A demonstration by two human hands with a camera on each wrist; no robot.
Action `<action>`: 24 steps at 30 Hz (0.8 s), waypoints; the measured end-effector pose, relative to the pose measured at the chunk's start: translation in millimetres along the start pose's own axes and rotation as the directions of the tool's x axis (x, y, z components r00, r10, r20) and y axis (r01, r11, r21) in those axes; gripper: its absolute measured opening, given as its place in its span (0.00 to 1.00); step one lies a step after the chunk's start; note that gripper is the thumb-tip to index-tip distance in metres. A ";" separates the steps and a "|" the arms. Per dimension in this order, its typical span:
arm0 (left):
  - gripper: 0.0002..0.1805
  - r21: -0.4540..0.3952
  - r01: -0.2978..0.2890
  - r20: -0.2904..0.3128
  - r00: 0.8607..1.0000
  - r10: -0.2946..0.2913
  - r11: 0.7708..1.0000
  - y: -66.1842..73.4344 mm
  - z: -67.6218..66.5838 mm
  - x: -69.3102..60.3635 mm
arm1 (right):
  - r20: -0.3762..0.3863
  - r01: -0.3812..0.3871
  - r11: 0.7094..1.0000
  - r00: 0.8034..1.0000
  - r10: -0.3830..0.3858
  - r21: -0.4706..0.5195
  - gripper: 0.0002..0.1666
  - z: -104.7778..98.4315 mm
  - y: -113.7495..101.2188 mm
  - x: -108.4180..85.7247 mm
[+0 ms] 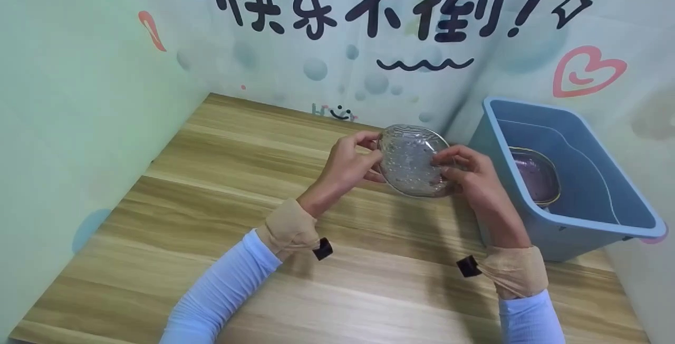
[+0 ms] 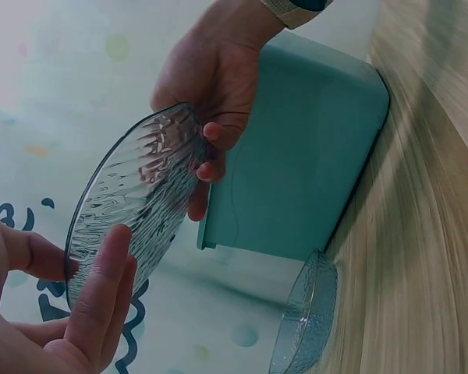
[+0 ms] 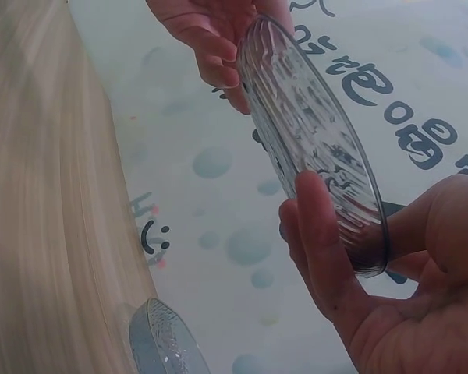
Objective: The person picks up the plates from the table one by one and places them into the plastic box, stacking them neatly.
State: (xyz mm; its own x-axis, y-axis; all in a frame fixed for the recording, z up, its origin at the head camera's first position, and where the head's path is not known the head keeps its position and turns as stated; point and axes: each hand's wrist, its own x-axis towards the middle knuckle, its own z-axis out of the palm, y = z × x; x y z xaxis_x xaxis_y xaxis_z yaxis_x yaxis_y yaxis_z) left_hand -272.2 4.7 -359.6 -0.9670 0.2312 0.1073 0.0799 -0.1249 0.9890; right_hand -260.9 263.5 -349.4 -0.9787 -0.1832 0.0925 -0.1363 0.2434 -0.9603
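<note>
Both hands hold up a clear ribbed glass bowl (image 1: 408, 149) above the table, tilted on edge in the wrist views. My left hand (image 1: 350, 160) pinches its left rim between thumb and fingers. At the opposite rim, my right hand (image 1: 472, 172) grips it, thumb on one face and fingers on the other. A second clear textured glass bowl stands on the table by the back wall, seen in the left wrist view (image 2: 306, 315) and the right wrist view (image 3: 168, 343). In the head view the held bowl covers most of it, and the two are hard to separate.
A blue plastic bin (image 1: 538, 225) stands on the right of the wooden table (image 1: 211, 228), against the wall. Inside it lies a purplish glass dish (image 1: 535, 178) with a gold rim. Printed cloth walls (image 1: 295, 80) close off the back and sides.
</note>
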 end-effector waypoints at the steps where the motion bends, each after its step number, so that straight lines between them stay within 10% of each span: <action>1: 0.23 -0.002 -0.001 0.001 1.000 0.001 1.000 -0.3 0.2 0.3 | -0.003 0.004 1.000 1.000 -0.004 -0.004 0.14 -0.3 0.2 -0.1; 15: 0.19 -0.027 0.007 0.019 1.000 -0.007 1.000 -8.6 -3.8 5.5 | -0.085 -0.001 0.994 0.996 -0.008 -0.114 0.14 -7.5 -7.1 -4.9; 24: 0.17 0.116 0.028 0.018 0.999 -0.030 0.993 -24.3 -9.6 19.0 | -0.140 0.026 0.994 0.989 -0.041 -0.109 0.13 -13.5 -10.8 -7.8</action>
State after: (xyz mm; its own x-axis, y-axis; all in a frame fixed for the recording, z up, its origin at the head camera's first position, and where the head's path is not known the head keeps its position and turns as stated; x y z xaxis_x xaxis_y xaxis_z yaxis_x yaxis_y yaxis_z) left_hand -294.8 2.9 -382.6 -0.9643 0.2526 0.0792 0.0804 -0.0053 0.9967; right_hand -253.9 275.2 -336.2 -0.9841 -0.0576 0.1680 -0.1776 0.3405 -0.9233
